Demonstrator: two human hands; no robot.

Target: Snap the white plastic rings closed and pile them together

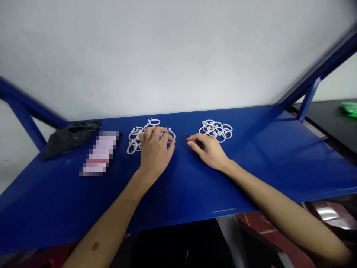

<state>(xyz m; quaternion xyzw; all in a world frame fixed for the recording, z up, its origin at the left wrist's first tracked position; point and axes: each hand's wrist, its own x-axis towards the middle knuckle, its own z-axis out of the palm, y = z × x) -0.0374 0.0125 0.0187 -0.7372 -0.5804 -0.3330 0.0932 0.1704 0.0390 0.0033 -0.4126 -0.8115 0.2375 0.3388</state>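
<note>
Two heaps of white plastic rings lie on a blue shelf. My left hand rests on the left heap, whose rings look opened, and its fingers curl over a ring there. My right hand lies on the shelf just in front of the right heap of closed rings. Its fingers are bent and close together, tips pointing left, and I cannot make out anything in them.
A crumpled black plastic bag lies at the shelf's far left, and a blurred pink-white flat thing sits beside it. Blue frame struts rise at both ends. A dark table with a green item stands to the right.
</note>
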